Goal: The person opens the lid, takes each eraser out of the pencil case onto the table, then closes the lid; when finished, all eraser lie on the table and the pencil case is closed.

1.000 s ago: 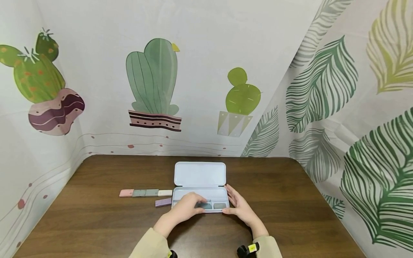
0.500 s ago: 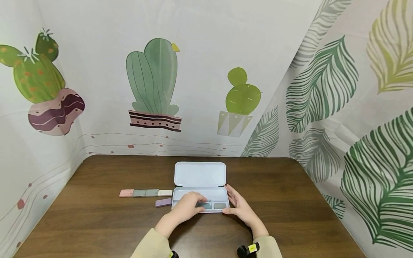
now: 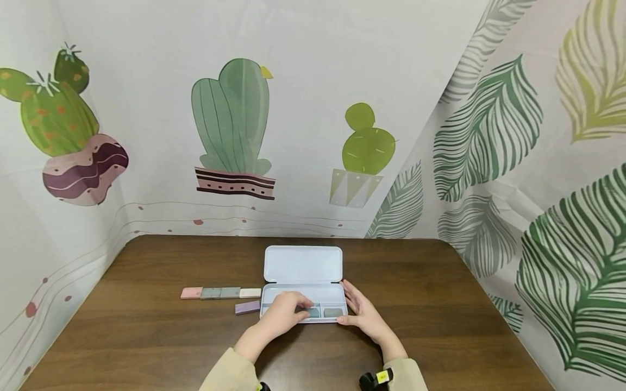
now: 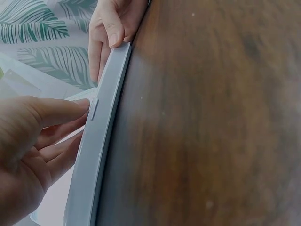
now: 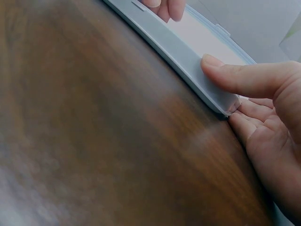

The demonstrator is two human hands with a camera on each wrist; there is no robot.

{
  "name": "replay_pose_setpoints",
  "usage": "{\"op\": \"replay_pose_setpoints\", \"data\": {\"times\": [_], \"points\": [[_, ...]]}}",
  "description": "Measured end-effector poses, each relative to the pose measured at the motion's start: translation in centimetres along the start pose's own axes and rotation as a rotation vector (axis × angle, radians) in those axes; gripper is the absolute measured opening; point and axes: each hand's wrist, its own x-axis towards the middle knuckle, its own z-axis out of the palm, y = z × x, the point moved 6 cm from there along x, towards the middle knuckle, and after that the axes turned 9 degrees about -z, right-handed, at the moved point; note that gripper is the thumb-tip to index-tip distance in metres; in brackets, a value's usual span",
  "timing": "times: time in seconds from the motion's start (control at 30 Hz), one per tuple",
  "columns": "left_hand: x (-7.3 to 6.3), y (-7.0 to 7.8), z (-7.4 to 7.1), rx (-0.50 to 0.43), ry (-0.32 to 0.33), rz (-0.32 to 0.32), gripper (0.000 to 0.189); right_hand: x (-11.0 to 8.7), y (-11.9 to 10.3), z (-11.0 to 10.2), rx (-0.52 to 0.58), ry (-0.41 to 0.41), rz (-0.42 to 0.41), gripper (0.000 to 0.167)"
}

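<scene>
A light-blue hinged box (image 3: 320, 292) lies with its lid (image 3: 303, 264) folded back. My left hand (image 3: 280, 315) reaches over the front wall, thumb and curved fingers down in the front compartments at a teal block (image 3: 313, 313). Those fingertips are hidden behind the box's front wall (image 4: 96, 141) in the left wrist view, so I cannot tell whether they pinch the block. A grey block (image 3: 333, 313) sits in the right compartment. Around the box's right end, my right hand (image 3: 362, 312) holds it, thumb (image 5: 230, 77) on the front corner and fingers along the side.
Left of the box, a pink block (image 3: 191, 293), two grey-green blocks (image 3: 220, 292) and a white block (image 3: 250, 292) form a row. A purple block (image 3: 247, 307) lies just in front of it. A printed cloth (image 3: 303, 130) hangs behind the wooden table (image 3: 440, 304).
The left fingers have shifted slightly within the front compartment, and less of the teal block shows. The right hand and the box have stayed in place.
</scene>
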Motion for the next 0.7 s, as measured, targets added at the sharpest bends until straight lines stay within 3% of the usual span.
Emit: {"op": "replay_pose_setpoints", "data": {"times": [0.7], "points": [[0.21,-0.14,0.25,-0.023,-0.055,-0.024,0.015,0.06,0.07,-0.06,0.010,-0.005,-0.010,0.096]]}}
